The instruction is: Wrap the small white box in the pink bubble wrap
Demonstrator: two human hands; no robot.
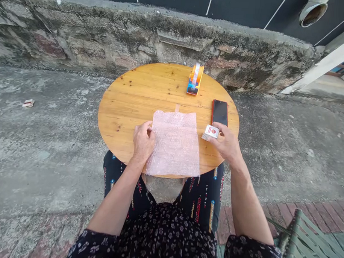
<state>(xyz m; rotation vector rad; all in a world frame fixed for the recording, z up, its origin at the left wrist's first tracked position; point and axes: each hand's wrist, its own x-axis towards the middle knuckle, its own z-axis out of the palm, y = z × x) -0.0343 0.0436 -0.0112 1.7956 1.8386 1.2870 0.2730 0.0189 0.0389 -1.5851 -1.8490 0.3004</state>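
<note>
A sheet of pinkish bubble wrap lies flat on the round wooden table, its near edge level with the table's front edge. My left hand rests at the sheet's left side, fingers curled in and thumb and forefinger closed at its edge. Between the thumb and fingers of my right hand is a small white box with a red mark on its top and fine print on its side. That hand is right of the sheet, just below a phone in a red case, screen up.
An orange and blue tape dispenser with a roll of tape stands at the table's far side. A short tape strip sticks out past the sheet's far edge. Behind is a rough stone wall; a green woven chair is at lower right.
</note>
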